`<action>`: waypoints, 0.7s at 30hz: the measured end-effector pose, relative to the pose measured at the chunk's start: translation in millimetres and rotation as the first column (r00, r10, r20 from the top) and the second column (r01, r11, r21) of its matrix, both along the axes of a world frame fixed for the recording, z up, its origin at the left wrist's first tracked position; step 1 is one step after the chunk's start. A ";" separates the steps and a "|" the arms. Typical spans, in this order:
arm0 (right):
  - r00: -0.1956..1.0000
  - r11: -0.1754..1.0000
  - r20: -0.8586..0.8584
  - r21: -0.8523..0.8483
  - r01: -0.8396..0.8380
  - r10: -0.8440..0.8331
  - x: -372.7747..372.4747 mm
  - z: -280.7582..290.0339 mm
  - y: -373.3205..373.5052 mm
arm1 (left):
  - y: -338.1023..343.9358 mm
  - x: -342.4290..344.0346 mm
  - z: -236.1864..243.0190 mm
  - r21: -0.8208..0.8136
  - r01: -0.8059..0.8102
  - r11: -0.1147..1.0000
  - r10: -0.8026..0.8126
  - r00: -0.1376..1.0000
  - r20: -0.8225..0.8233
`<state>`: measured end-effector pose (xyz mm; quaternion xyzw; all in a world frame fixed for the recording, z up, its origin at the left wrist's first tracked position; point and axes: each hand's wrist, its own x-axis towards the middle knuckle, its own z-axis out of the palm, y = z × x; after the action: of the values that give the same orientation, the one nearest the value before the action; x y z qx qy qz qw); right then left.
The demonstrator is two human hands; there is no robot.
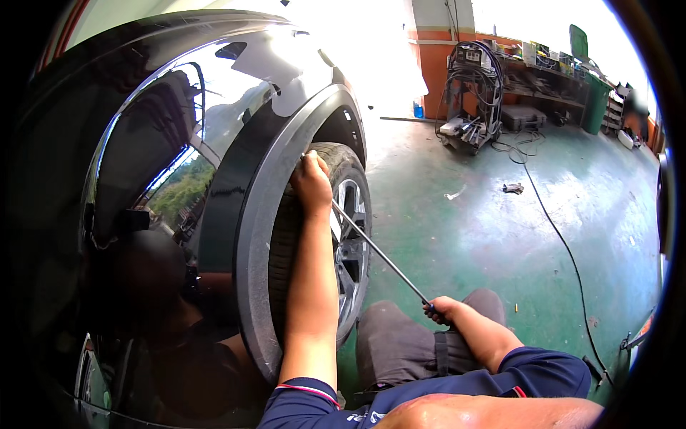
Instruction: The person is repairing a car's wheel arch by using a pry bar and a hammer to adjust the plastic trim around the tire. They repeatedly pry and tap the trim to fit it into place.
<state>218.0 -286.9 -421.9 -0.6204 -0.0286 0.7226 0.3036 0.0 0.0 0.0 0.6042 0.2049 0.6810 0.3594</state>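
My left arm reaches into the wheel arch of a black car. My left hand is closed, fingers curled, above the tyre and close to the grey arch trim; whatever it grips is hidden. Low down near my knees, my right hand is wrapped around the dark handle of a long, thin metal rod, perhaps a long screwdriver or pry bar. Its shaft slants up and left across the alloy wheel. The far end disappears behind my left wrist.
A wheeled equipment cart draped with cables stands at the back, near a cluttered workbench and a green bin. A black cable runs over the green floor. A crumpled item lies there.
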 end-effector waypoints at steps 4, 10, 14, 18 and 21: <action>0.953 0.981 0.251 0.134 0.139 -0.169 -47.6 -11.4 0.0 | -4.4 -6.9 0.6 -0.076 0.092 0.993 -0.092 0.996 0.000; 0.998 0.998 0.032 -0.021 -0.052 0.052 -1.3 23.4 0.1 | -10.7 -5.9 7.8 -0.089 0.144 0.986 -0.142 0.990 0.024; 0.983 0.982 0.019 -0.057 -0.183 0.184 -8.7 27.7 -5.7 | -19.7 -4.0 9.5 -0.091 0.154 0.984 -0.148 0.987 0.065; 0.987 0.985 -0.068 -0.083 -0.148 0.143 -8.6 20.9 -7.1 | -18.8 -4.5 11.3 -0.119 0.156 0.981 -0.149 0.987 0.065; 0.999 1.000 0.045 -0.016 -0.001 0.001 -37.0 9.1 -6.5 | -17.1 -3.5 12.8 -0.118 0.146 0.982 -0.137 0.988 0.078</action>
<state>181.0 -293.5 -412.7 -0.6388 -0.0301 0.7088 0.2976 -3.5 -17.1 12.8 0.5699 0.1906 0.6603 0.4505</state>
